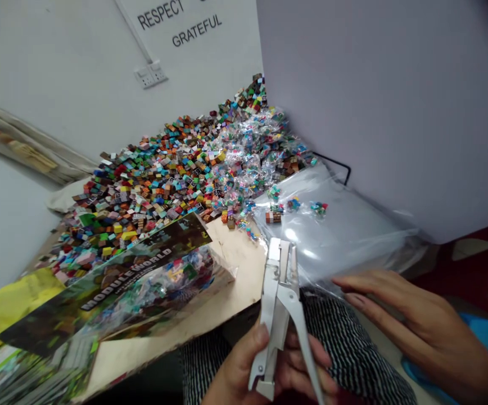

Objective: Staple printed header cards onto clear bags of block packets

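Observation:
A silver metal hand stapler (275,304) is upright at the lower centre, its jaws pointing away from me. My left hand (244,363) is wrapped round its lower part. To the right, my right hand (408,318) has its fingers stretched out beside the edge of a clear plastic bag (345,219), with nothing visible in it. A printed card marked "MODULE WORLD" (130,270) with a clear bag of small coloured pieces (180,275) lies left of the stapler on cardboard (238,287).
A large heap of coloured blocks (155,180) and small clear packets (248,152) rises against the wall. Yellow packaging (12,304) lies at the far left. A grey panel (379,101) stands at the right, with a bent black rod (347,169) near it.

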`<state>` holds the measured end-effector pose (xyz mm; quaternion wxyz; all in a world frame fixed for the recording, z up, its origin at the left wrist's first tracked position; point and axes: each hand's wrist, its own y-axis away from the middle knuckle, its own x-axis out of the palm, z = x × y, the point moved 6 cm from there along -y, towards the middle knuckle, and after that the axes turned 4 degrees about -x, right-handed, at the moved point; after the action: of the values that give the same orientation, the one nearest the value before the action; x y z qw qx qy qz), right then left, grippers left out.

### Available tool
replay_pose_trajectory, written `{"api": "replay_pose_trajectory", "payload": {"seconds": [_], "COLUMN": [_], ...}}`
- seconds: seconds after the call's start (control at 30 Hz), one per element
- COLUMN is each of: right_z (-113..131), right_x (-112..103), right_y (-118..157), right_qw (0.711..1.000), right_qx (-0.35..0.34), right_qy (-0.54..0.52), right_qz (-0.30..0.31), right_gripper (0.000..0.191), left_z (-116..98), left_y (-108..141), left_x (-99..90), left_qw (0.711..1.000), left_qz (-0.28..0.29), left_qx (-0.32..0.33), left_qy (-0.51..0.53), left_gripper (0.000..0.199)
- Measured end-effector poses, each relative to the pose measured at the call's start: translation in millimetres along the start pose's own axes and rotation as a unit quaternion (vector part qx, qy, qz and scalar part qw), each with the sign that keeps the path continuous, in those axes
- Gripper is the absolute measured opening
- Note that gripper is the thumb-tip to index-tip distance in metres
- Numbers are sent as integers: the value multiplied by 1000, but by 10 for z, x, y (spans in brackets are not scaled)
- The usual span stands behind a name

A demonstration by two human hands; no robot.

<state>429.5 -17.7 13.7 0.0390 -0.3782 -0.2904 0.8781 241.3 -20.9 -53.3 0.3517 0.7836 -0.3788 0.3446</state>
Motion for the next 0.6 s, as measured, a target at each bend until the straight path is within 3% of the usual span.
{"api": "replay_pose_trajectory", "payload": {"seconds": [0.17, 0.37, 0.6], "right_z": [-54, -59, -27], "right_x": [30, 73, 112], "right_y": [-11, 5, -11], "right_qw": [1000, 999, 999], "right_qx": [15, 24, -3], "right_qy": [-10, -23, -26], "right_qz": [0, 21, 28], "right_gripper": [20, 22, 21], "left_z": [54, -15, -63], "left_y": [58, -38, 0], "left_x": [98, -30, -2], "left_qw": [999, 995, 997], "left_qz": [12, -3, 25], "left_qx": [-43, 50, 55], "left_qy": [21, 85, 49], "left_gripper": [58, 31, 48]}}
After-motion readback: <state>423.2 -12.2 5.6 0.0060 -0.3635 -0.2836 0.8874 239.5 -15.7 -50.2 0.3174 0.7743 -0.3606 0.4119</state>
